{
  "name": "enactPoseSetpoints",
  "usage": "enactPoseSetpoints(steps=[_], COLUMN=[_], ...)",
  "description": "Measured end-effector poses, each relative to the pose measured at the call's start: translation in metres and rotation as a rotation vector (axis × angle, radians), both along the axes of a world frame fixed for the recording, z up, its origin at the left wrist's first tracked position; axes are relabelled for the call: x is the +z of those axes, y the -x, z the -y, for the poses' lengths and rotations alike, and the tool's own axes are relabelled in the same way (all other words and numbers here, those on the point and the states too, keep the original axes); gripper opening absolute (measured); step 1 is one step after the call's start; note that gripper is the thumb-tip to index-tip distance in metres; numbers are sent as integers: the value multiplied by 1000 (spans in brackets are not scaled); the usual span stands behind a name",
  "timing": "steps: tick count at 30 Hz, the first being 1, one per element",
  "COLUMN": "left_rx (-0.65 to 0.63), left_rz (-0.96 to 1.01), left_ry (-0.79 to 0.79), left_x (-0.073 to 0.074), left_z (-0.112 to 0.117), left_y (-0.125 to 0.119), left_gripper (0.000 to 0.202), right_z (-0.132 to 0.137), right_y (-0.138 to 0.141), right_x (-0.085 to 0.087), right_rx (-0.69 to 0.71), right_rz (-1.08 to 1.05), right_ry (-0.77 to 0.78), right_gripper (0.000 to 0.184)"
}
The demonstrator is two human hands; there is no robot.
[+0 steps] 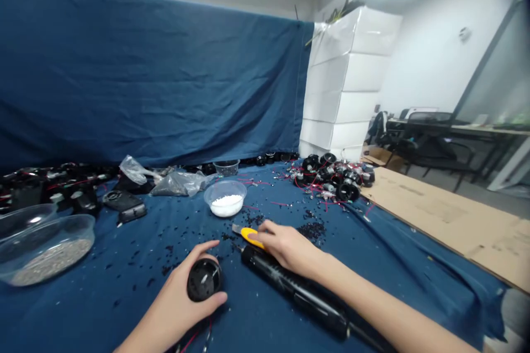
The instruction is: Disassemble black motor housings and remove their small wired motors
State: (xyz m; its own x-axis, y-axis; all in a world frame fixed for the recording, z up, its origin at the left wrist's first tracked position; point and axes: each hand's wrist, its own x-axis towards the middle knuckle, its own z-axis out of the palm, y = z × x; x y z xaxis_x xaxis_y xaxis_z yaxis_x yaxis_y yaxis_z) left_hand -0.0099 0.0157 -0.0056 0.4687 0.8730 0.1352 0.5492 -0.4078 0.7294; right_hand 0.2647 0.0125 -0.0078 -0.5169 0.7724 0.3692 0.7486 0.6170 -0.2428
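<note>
My left hand (185,292) is curled around a black round cup-shaped part (204,279), its hollow side turned up. Red and dark wires hang below that hand. My right hand (285,245) has its fingers closed on a yellow utility knife (251,236), whose blade end points away to the left. Just below the knife lies a black electric screwdriver (293,292), its bit toward the upper left, partly under my right hand. Small black screws (312,230) are scattered beyond the right hand. A transparent bowl (226,198) with white granules stands behind the knife.
At the left are transparent tubs (83,226), one with small metallic pieces. Plastic bags (178,182) and black parts line the back. A heap of wired round parts (331,176) lies at the right back, beside a cardboard sheet (443,215) and stacked white boxes (348,83).
</note>
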Motion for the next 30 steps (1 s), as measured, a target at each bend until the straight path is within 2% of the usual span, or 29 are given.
enactPoseSetpoints(steps=[2,4,7,11,15,19,22,26,30], left_rx=[-10,1,-3,-22,-21,-2,26,49,60], left_rz=[62,116,134,137,180,191,229,270,267], left_ry=[11,2,11,31,26,11,6,4,-3], left_x=[-3,-6,-9,-9,-10,-14,-16,-13,-8], left_z=[-3,-5,-6,-6,-10,-12,-13,-12,-11], left_y=[2,3,3,4,6,7,7,7,8], left_gripper=[65,66,66,63,62,61,60,56,59], right_z=[16,32,48,54,53,50,42,38,47], right_y=[-11,-22,-32,-26,-16,-16,-14,5,31], right_x=[5,9,14,18,21,19,15,10,7], right_rx=[41,125,332,533,541,441,362,349,261], right_rz=[300,482,551,519,389,272,17,-434,-641], right_ry=[-162,-295,-406,-434,-451,-271,-139,-70,-82], right_gripper=[50,55,47,26,21,29,33,36,53])
